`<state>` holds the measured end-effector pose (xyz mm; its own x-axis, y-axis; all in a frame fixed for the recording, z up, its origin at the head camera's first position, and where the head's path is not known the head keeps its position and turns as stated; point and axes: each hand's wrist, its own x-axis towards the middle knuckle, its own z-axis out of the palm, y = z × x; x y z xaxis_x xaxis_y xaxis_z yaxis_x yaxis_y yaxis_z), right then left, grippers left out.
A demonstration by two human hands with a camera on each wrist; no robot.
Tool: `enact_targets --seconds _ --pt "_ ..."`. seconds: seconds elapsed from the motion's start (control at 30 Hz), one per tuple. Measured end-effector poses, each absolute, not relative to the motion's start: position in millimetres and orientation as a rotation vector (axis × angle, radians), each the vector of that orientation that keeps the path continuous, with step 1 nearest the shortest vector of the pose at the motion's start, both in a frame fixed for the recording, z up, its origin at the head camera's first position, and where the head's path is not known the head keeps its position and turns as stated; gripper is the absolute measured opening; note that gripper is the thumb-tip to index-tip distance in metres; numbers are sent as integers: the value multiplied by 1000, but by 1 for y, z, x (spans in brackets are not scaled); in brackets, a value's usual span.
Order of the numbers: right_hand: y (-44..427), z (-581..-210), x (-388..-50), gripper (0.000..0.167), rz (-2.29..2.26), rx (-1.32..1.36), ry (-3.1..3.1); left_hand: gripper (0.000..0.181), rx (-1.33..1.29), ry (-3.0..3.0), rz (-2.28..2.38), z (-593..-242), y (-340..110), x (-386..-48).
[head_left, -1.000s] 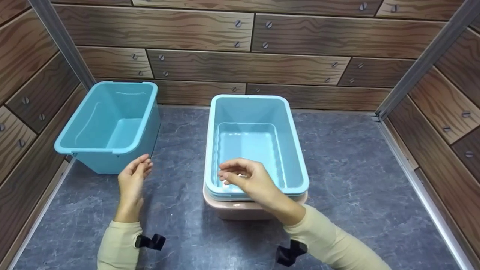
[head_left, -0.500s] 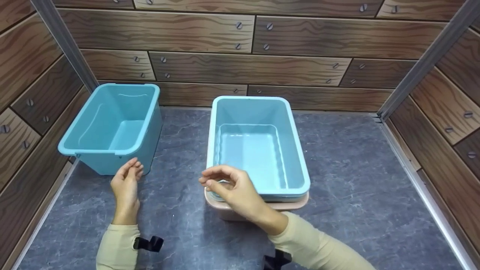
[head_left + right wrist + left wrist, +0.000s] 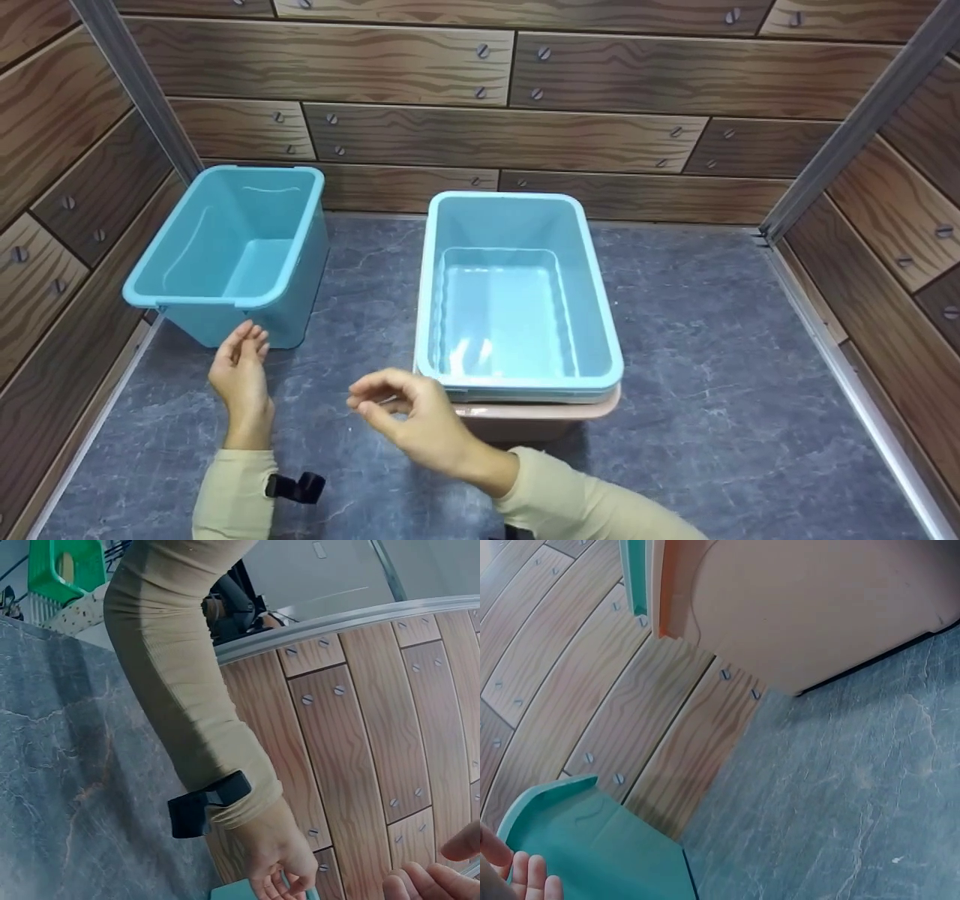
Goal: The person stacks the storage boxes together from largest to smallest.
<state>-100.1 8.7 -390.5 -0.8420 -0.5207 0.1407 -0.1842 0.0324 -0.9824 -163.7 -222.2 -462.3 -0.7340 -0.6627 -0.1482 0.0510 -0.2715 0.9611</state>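
Note:
My left hand (image 3: 241,379) hangs in front of a deep blue plastic bin (image 3: 289,307) at the left, its fingers loosely curled round nothing. Whether it touches the bin's front wall I cannot tell. My right hand (image 3: 424,420), also loosely curled and holding nothing, hovers by the near left corner of a stack in the middle. Atop that stack sits a light blue bin (image 3: 517,386), nested in a pink bin (image 3: 540,411). Side-on in the left wrist view stands the pink bin (image 3: 817,607), with the left blue bin (image 3: 615,847) below it.
A dark marbled tabletop (image 3: 697,360) extends to the right of the stack. Wood-patterned panels (image 3: 412,64) wall the back and sides, with metal strips along the corners. In the right wrist view a green basket (image 3: 71,570) lies beyond the table edge.
My right hand has moved left and nearer, from over the stacked bins to beside their near left corner. My left hand has drifted slightly left. The bins stay put.

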Motion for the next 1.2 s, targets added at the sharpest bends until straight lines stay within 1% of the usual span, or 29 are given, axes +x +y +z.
enact_targets --seconds 0.37,0.67,0.87,1.2 --pt "-6 -415 -100 21 -1908 -670 2064 30 812 -1484 -2046 -464 -229 -163" --pt "-19 -432 -94 20 -1923 -616 2017 46 939 -1503 -1971 -463 -236 -172" --pt "-23 -441 -96 19 -1928 -568 2034 45 1001 -1411 -1970 -462 -249 -181" --pt "-25 -452 -98 19 -1918 -541 2056 46 1003 -1289 -1977 -458 -272 -191"
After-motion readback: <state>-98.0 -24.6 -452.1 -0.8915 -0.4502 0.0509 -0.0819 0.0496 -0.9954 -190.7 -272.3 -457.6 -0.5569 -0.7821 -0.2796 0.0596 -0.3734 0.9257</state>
